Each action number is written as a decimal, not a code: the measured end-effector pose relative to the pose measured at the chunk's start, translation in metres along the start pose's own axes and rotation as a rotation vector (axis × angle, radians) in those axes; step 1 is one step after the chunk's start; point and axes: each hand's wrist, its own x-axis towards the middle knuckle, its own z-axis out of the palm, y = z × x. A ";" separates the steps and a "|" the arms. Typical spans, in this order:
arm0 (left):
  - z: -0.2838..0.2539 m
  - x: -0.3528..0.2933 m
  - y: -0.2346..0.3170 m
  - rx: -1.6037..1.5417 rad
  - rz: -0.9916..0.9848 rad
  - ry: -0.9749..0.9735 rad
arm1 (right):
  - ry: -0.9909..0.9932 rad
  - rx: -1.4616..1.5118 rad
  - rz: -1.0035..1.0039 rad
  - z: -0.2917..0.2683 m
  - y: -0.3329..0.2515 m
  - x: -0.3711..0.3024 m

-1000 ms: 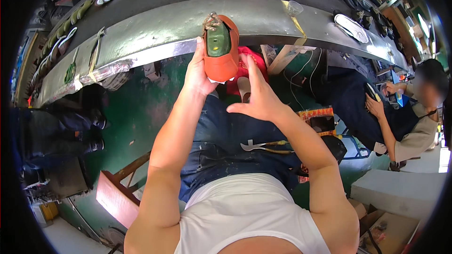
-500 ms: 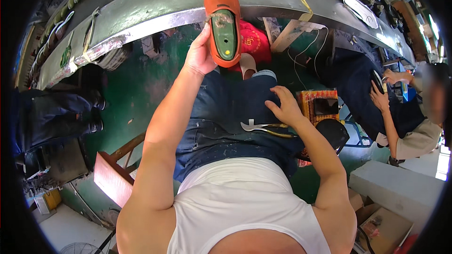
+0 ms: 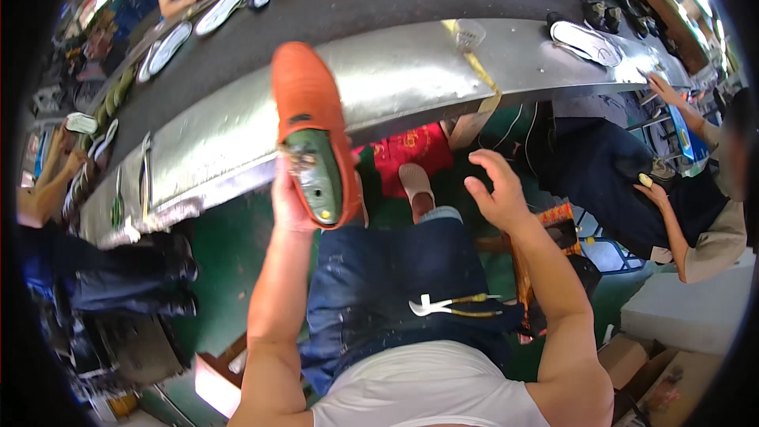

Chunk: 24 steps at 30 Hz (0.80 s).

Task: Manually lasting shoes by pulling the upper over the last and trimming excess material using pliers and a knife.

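Note:
An orange leather shoe [image 3: 306, 83] is held up in my left hand [image 3: 291, 209], toe pointing away from me. Inside its opening sits a green shoe last [image 3: 310, 164] with a dark hole near the heel end. My fingers wrap the shoe's left side and are partly hidden by it. My right hand [image 3: 501, 191] hovers over my right knee, empty, with thumb and fingers apart. Across my lap lie metal pincers [image 3: 433, 307] with yellowish handles, near my right forearm.
A metal-edged bench [image 3: 395, 63] curves ahead, carrying several shoes, including a white-lined one [image 3: 585, 41], and a clear cup [image 3: 470, 33]. Below it lies a red bag [image 3: 403, 154]. Co-workers sit at right and left. A cardboard box [image 3: 624, 357] stands behind right.
The view has tilted up, showing more bench. The shoe has shifted left and lower in the picture, still in my left hand. The right co-worker's hands have moved apart, one reaching toward the bench.

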 end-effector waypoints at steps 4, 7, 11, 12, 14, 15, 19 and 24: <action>0.018 0.093 0.091 0.160 -0.008 -0.269 | 0.185 -0.048 -0.095 -0.032 0.022 0.060; 0.022 0.182 0.172 0.390 -0.030 0.107 | 0.263 -0.108 -0.118 -0.053 0.038 0.100; -0.023 0.264 0.202 1.262 0.106 0.541 | 0.320 -0.134 -0.103 -0.063 0.064 0.155; -0.046 0.274 0.217 1.381 0.057 0.276 | 0.324 -0.121 -0.093 -0.061 0.065 0.173; -0.014 0.279 0.133 2.463 0.084 0.849 | 0.334 -0.162 -0.091 -0.070 0.084 0.198; -0.042 0.279 0.152 2.451 0.313 0.906 | 0.302 -0.128 -0.143 -0.065 0.082 0.220; -0.112 0.280 0.206 2.421 0.605 0.422 | 0.101 -0.105 0.005 -0.036 0.091 0.314; -0.086 0.281 0.179 2.571 0.644 0.095 | -0.206 -0.248 0.252 0.012 0.136 0.435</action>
